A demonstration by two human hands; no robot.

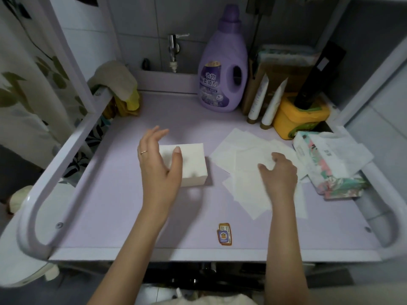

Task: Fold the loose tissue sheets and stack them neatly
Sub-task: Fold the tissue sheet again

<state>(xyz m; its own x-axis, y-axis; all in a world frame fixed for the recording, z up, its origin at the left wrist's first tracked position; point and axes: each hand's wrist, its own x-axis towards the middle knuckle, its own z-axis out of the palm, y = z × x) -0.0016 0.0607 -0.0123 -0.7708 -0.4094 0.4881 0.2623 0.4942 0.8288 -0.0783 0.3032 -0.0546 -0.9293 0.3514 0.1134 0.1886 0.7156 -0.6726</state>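
Loose sheets (244, 150) lie fanned at 3 o'clock from the folded stack (191, 166) on the tabletop (132, 216). The right hand (279, 175), nearer, rests on them with relaxed fingers. The left hand (158, 166), fingers spread, touches the stack.

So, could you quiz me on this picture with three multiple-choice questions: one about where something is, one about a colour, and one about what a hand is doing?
1. Where is the folded tissue stack relative to the loose sheets?
A) left of them
B) right of them
C) on top of them

2. What colour is the big bottle at the back?
A) green
B) purple
C) red

3. What is the right hand doing?
A) gripping the bottle
B) held up in the air
C) resting on the loose sheets

Answers:
1 A: the stack sits by the left hand, apart from the sheets.
2 B: its body and cap are purple.
3 C: its fingers lie on the sheets.
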